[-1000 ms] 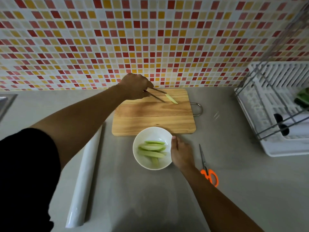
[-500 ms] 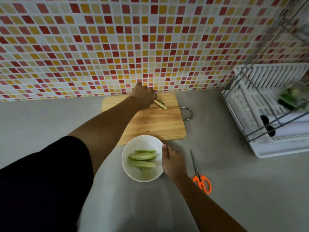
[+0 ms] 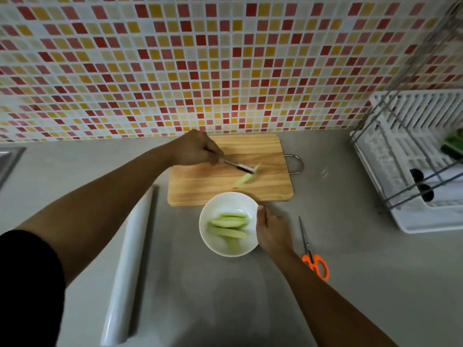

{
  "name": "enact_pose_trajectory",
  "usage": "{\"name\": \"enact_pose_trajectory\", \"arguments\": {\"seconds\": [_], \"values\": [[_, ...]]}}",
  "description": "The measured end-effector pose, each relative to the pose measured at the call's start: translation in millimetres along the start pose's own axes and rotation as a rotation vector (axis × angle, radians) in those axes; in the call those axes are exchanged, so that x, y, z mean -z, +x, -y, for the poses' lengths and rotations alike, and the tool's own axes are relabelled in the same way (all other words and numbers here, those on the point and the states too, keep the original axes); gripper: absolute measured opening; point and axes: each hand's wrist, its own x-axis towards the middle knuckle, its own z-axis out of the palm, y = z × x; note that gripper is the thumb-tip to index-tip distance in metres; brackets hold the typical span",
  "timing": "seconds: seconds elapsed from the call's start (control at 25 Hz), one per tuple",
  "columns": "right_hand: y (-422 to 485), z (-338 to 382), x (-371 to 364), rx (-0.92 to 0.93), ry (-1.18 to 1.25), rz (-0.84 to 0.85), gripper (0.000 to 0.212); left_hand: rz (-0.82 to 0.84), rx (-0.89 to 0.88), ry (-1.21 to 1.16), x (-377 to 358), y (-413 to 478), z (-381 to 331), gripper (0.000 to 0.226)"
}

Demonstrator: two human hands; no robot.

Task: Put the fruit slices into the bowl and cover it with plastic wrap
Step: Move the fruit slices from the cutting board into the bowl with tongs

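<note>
My left hand grips metal tongs over the wooden cutting board. The tongs pinch one pale green fruit slice, lifted a little above the board's middle. A white bowl stands just in front of the board with several green slices inside. My right hand rests against the bowl's right rim, thumb at the edge. A white roll of plastic wrap lies on the counter to the left of the bowl.
Orange-handled scissors lie right of my right hand. A white dish rack with a wire frame fills the right side. A sink edge shows at far left. The tiled wall stands behind the board.
The tongs have closed on the slice and carried it from the board's far edge toward the bowl. My right hand has stayed at the bowl. The camera has shifted.
</note>
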Motion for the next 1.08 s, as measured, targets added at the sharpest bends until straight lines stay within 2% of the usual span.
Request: {"name": "enact_pose_trajectory", "arguments": {"seconds": [0.16,0.28,0.36,0.44,0.56,0.68,0.8,1.08], "values": [[1,1,3,-0.002,0.034,0.017,0.044,0.261,-0.031,0.181,-25,-50,-4,0.019],[1,0,2,-0.001,0.035,0.023,0.044,0.334,-0.094,0.227,-40,-58,-9,0.023],[1,-1,1,0.0,0.053,0.03,0.044,0.227,-0.085,0.191,-33,-51,-4,0.024],[2,-2,1,0.006,0.051,0.028,0.044,-0.003,0.019,0.122,-21,-39,10,0.025],[4,-4,-3,0.006,0.043,-0.001,0.046,-0.336,0.319,-0.014,-24,-25,43,0.03],[5,-8,-5,-0.001,0.039,-0.022,0.048,-0.557,0.568,-0.01,-52,-21,65,0.032],[7,-11,-7,0.004,0.027,-0.043,0.05,-0.657,0.634,0.008,-79,-16,67,0.034],[7,-12,-9,-0.006,0.086,-0.053,0.04,-0.719,0.708,-0.013,-103,6,53,0.036]]}}
